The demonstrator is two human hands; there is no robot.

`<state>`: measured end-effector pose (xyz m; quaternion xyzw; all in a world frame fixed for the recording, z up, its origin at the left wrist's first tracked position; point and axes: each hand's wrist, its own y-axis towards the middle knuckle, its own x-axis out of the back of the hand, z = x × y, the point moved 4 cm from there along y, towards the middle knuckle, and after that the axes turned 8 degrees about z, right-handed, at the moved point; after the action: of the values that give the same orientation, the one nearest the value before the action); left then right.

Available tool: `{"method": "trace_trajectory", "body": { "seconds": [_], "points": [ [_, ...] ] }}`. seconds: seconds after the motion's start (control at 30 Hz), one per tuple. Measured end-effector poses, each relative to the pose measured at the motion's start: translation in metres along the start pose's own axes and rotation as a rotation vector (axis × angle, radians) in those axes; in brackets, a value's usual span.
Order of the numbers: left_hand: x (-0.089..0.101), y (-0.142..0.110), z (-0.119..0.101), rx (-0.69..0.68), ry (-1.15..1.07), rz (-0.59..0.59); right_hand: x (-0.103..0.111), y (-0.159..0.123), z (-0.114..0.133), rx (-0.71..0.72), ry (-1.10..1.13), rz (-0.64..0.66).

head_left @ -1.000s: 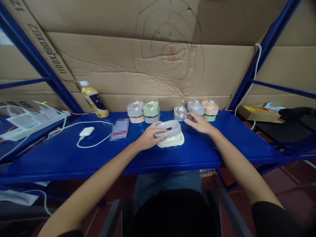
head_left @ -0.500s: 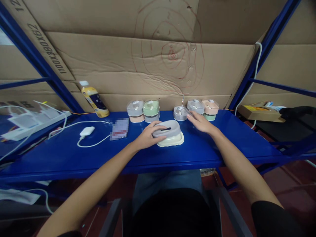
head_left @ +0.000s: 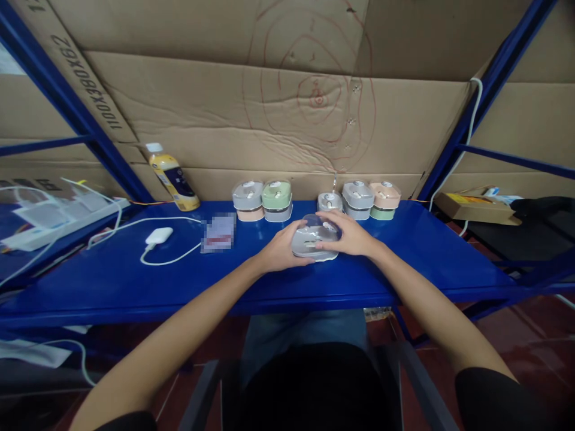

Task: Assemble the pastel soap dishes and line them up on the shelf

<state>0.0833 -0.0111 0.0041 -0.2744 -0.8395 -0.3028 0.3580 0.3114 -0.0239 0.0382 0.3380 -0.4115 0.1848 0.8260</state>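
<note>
Between my hands is a grey rounded plastic box (head_left: 302, 249) with a clear lid (head_left: 318, 230) over its top. My left hand (head_left: 282, 248) wraps round the box's left side, thumb at the front. From the right, my right hand (head_left: 348, 234) grips the clear lid, its fingers curved over the top and right side. I cannot tell whether the lid is fully seated. A thin pale edge shows beneath the box, and the cream base is mostly hidden. Just behind my hands sits a single grey lidded box (head_left: 329, 201), partly covered by my right fingers.
Similar lidded boxes stand stacked in twos along the back: grey on pink (head_left: 248, 200), green on grey (head_left: 277, 200), a grey pair (head_left: 358, 199), and pink on green (head_left: 385, 200). Leftward on the blue table (head_left: 251, 287) are a phone (head_left: 218, 232), white charger (head_left: 159, 235) and bottle (head_left: 173, 178).
My right hand has come left from beside the single grey box onto the held box. The clear lid now covers the grey piece, whose slotted top was bare earlier.
</note>
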Motion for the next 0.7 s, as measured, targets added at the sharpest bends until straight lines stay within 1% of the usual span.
{"method": "trace_trajectory", "body": {
  "seconds": [0.13, 0.23, 0.37, 0.6, 0.7],
  "points": [
    [-0.006, 0.002, 0.010, 0.032, -0.140, -0.041, -0.003, 0.001, 0.006, 0.007, -0.040, 0.028],
    [-0.011, 0.003, 0.016, 0.051, -0.205, -0.053, -0.006, 0.002, 0.009, 0.000, -0.084, 0.078],
    [-0.014, 0.004, 0.018, 0.084, -0.204, -0.017, -0.014, 0.004, 0.015, -0.044, -0.160, 0.164],
    [-0.016, 0.004, 0.010, 0.123, -0.218, 0.061, -0.022, 0.005, 0.023, -0.106, -0.226, 0.286],
    [-0.014, 0.002, 0.009, 0.121, -0.215, 0.075, -0.020, 0.002, 0.024, -0.080, -0.213, 0.317]
  ]
}}
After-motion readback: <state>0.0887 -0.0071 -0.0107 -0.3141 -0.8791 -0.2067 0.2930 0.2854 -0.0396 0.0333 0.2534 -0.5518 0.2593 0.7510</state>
